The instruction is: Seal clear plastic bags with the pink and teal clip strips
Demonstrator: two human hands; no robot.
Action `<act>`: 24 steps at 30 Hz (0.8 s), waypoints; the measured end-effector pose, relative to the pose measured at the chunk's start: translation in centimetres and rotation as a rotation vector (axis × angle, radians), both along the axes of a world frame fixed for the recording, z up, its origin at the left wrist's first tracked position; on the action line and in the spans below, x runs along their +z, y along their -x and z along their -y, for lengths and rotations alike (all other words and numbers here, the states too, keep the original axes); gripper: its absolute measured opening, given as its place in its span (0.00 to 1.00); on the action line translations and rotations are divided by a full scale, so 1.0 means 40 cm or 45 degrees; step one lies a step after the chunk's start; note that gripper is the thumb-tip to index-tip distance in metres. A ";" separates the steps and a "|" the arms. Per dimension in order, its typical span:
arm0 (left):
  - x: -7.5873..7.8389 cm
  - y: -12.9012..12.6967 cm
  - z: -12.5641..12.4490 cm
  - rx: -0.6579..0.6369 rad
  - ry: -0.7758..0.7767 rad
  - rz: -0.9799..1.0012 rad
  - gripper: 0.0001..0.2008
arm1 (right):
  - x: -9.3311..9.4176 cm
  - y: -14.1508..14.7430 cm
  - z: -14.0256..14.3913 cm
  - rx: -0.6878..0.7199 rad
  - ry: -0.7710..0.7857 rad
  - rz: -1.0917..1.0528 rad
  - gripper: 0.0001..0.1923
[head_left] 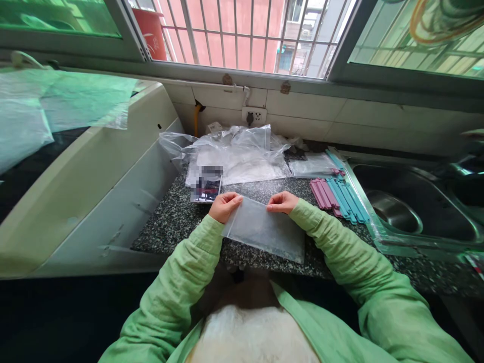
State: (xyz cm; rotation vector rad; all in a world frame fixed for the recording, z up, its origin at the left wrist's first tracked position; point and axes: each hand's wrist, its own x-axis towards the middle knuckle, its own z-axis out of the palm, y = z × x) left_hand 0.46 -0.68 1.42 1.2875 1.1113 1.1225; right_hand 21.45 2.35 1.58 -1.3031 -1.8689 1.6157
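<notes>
The large cream appliance (75, 191) on my left butts against the counter (174, 222) and runs out of frame at the left edge; a loose plastic sheet (45, 106) covers part of its top, so what lies under it cannot be made out. The counter itself is speckled dark stone, its near edge hidden below my green sleeves (181, 272). To my right the steel sink (416, 206) is sunk into the counter, its far right side cut off by the frame.

At the back, against the tiled wall, lies a heap of crumpled clear bags (234, 151); how many there are cannot be told. A dark printed card (206, 184) rests at its near left corner, its face blurred and unreadable. A row of pink and blue sealing clips (338, 194) lies between the heap and the sink rim, well apart from my hands.

The clear bag (264, 229) lies flat on the counter directly before me, its near corner reaching the counter's front edge. My left hand (225, 205) pinches its upper left corner, fingers closed on the film. My right hand (282, 201) pinches the upper right corner likewise. Bare counter shows on both sides of the bag, the wider strip on the left.
</notes>
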 end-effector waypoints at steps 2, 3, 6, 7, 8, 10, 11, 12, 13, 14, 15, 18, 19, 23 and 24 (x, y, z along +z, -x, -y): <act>-0.001 -0.001 0.001 -0.001 -0.007 0.001 0.18 | -0.006 0.001 -0.002 0.007 -0.011 -0.003 0.22; -0.002 -0.002 0.001 -0.001 -0.009 0.001 0.18 | -0.010 0.001 -0.003 0.006 -0.021 -0.005 0.22; -0.006 -0.002 0.000 0.007 -0.020 0.002 0.18 | -0.019 0.002 -0.007 0.005 -0.050 -0.004 0.22; -0.007 -0.002 0.000 0.010 -0.022 0.004 0.18 | -0.021 0.001 -0.008 0.011 -0.058 -0.004 0.21; -0.008 -0.002 -0.001 0.013 -0.024 0.006 0.18 | -0.024 0.001 -0.010 0.019 -0.066 -0.005 0.21; -0.009 -0.001 -0.001 0.021 -0.025 0.009 0.17 | -0.027 -0.001 -0.012 0.038 -0.081 -0.010 0.21; -0.009 -0.001 -0.002 0.024 -0.026 0.009 0.17 | -0.028 -0.001 -0.012 0.048 -0.088 -0.010 0.21; -0.010 -0.001 -0.002 0.025 -0.027 0.006 0.17 | -0.029 -0.001 -0.013 0.058 -0.095 -0.008 0.21; -0.010 -0.001 -0.002 0.024 -0.028 0.002 0.17 | -0.029 -0.001 -0.013 0.066 -0.102 -0.005 0.21; -0.011 -0.001 -0.001 0.021 -0.029 -0.004 0.17 | -0.030 -0.001 -0.013 0.071 -0.109 0.002 0.21; -0.011 -0.001 -0.001 0.017 -0.028 -0.010 0.17 | -0.030 0.000 -0.012 0.074 -0.117 0.009 0.21; -0.013 -0.001 0.000 0.010 -0.015 -0.023 0.17 | -0.027 0.000 -0.011 0.062 -0.143 0.038 0.21; -0.014 -0.002 0.000 0.009 -0.009 -0.023 0.17 | -0.026 0.000 -0.011 0.055 -0.151 0.049 0.21; -0.014 -0.003 -0.002 0.031 0.001 0.012 0.17 | -0.020 0.001 -0.008 0.027 -0.205 0.056 0.21; -0.013 -0.003 -0.002 0.041 0.001 0.026 0.17 | -0.019 0.002 -0.006 0.016 -0.223 0.047 0.21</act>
